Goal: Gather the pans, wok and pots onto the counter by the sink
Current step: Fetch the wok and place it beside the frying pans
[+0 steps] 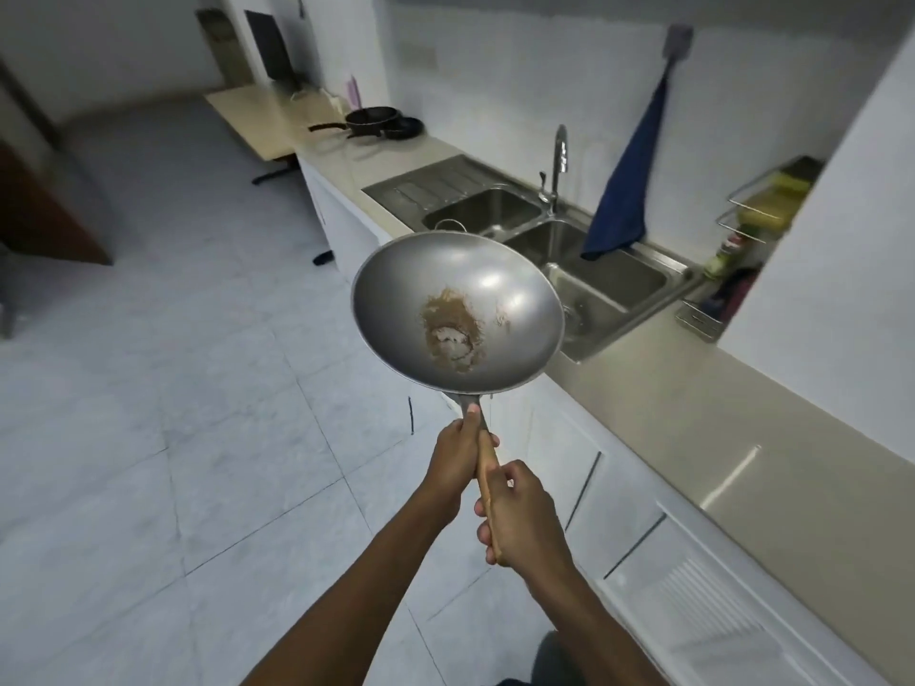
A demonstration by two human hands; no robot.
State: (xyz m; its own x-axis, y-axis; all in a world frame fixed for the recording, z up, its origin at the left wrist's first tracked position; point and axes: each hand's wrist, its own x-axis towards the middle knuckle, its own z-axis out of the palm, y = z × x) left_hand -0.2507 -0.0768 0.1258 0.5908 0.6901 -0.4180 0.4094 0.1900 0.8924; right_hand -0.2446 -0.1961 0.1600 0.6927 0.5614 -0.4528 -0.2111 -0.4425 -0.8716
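I hold a grey steel wok with a brown burnt patch in its bowl, in the air over the floor just in front of the sink. Its wooden handle runs down toward me. My left hand grips the handle near the bowl, and my right hand grips it lower down. Two black pans sit together on the counter far beyond the sink, one with its long handle pointing left.
A double steel sink with a drainboard and a tap is set in the beige counter. A blue towel hangs over the sink. A wire rack with sponges and bottles stands at the right. White cabinets line the tiled floor.
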